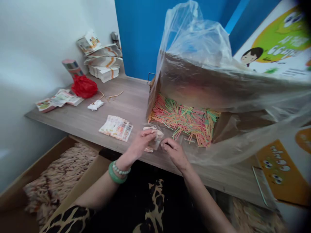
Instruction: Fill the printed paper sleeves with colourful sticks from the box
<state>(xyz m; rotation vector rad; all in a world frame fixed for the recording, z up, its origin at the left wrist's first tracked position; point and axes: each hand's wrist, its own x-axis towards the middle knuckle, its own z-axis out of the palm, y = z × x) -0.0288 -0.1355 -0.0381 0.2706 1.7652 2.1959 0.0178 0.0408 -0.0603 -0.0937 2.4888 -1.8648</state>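
My left hand [140, 144] pinches a small clear packet [155, 135] with printed paper in it, at the table's front edge. My right hand [175, 152] rests just right of it, fingertips touching the packet's plastic edge. A green bangle and a bead bracelet circle my left wrist. Right behind the hands lies a heap of thin coloured sticks [186, 119] in pink, green and orange, inside a large clear plastic bag [194, 58] that lines a cardboard box.
A small pile of printed packets [116, 127] lies left of my hands on the wooden table [80, 118]. Further back are a red bag [84, 86], a white crumpled scrap [95, 105], leaflets [58, 99] and stacked wrappers [103, 60]. A cardboard box [48, 181] of packets stands below left.
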